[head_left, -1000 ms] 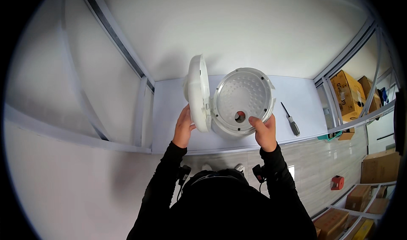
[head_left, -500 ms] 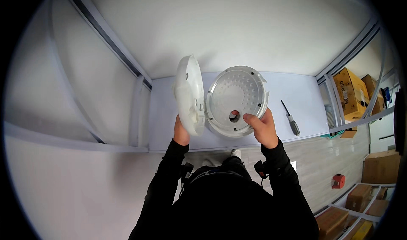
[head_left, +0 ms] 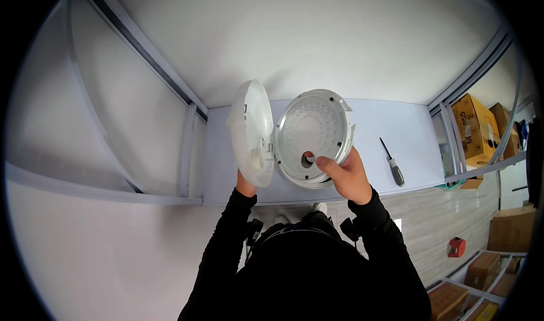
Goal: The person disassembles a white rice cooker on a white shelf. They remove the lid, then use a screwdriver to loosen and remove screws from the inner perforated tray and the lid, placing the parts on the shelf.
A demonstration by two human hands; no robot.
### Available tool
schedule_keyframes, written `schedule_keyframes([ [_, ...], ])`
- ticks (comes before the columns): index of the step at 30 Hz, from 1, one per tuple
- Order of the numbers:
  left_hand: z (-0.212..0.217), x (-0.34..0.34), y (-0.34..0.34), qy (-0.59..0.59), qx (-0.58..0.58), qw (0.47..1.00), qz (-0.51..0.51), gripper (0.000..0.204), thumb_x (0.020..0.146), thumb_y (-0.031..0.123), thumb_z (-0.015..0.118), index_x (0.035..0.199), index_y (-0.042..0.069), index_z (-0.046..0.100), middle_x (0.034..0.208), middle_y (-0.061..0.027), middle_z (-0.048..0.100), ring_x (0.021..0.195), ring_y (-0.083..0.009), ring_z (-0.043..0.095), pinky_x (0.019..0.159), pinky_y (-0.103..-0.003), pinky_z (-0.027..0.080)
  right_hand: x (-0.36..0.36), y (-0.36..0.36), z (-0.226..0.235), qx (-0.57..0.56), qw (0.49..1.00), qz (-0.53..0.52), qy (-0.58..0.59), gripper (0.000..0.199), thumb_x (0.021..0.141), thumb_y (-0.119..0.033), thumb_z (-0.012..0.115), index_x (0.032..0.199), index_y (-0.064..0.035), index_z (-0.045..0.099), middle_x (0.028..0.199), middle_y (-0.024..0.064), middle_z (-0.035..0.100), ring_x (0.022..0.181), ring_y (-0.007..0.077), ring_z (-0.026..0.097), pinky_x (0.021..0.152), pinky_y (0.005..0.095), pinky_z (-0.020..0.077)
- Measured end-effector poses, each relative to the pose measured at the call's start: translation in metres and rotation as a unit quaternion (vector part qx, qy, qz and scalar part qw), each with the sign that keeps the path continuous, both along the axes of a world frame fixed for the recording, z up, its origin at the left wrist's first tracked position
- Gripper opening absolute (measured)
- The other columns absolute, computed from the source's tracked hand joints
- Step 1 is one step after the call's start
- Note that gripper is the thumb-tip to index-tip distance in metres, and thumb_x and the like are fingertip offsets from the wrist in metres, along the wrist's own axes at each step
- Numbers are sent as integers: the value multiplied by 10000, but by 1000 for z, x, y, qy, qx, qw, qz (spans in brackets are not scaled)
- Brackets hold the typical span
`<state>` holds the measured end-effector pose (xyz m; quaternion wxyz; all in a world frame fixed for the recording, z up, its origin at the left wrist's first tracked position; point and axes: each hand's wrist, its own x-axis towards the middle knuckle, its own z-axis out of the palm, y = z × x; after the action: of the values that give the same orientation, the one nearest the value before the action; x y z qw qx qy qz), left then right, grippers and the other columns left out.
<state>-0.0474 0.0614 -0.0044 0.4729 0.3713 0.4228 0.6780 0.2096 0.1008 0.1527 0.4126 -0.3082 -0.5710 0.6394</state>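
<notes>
I hold a two-part rice cooker lid, spread like an opened book above the table. Its left half is a white, domed plastic cover (head_left: pixel 252 131), standing nearly on edge. Joined to it along the middle is the round inner lid (head_left: pixel 314 125), silvery and dimpled, with small dark screws round its rim and a round hole near its lower edge. My left hand (head_left: pixel 246 185) grips the cover low down, its fingers hidden behind the cover. My right hand (head_left: pixel 352 179) clasps the inner lid's lower right rim, thumb on the face beside the hole, other fingers behind.
On the white table (head_left: pixel 368 117), right of the lid, lies a screwdriver (head_left: pixel 395 170) with a grey handle. White walls and metal frame posts (head_left: pixel 195 108) surround the table. Cardboard boxes (head_left: pixel 475 128) stand beyond the right frame, and a red object (head_left: pixel 456 247) is on the floor.
The inner lid has tilted in my hands, and its hole and rim sit slightly further left. The cover has turned to show more of its inside. Both hands keep their hold.
</notes>
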Motion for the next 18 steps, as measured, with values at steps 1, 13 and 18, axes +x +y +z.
schedule_keyframes([
  [1, 0, 0, 0, 3, -2, 1000, -1, 457, 1076, 200, 546, 1487, 21, 462, 1345, -59, 607, 1161, -145, 608, 979, -313, 518, 0, -1, 2, 3, 1000, 4, -8, 397, 930, -92, 642, 1307, 15, 581, 1131, 90, 705, 1046, 179, 646, 941, 342, 517],
  [13, 27, 12, 4, 70, -2, 997, -32, 523, 1026, 204, 588, 1480, -12, 444, 1349, -92, 600, 1177, -174, 600, 1020, -330, 486, -27, -5, 19, 37, 998, 23, -41, 597, 951, -270, 769, 1383, 27, 483, 1124, 106, 678, 1074, 168, 632, 925, 333, 523],
  [18, 37, 8, 5, 62, -6, 995, -83, 560, 1023, 216, 598, 1508, -2, 421, 1401, -111, 582, 1252, -193, 579, 1067, -345, 463, -53, -12, 21, 72, 996, 19, -56, 685, 935, -341, 789, 1391, 54, 465, 1068, 132, 698, 892, 152, 687, 768, 287, 557],
])
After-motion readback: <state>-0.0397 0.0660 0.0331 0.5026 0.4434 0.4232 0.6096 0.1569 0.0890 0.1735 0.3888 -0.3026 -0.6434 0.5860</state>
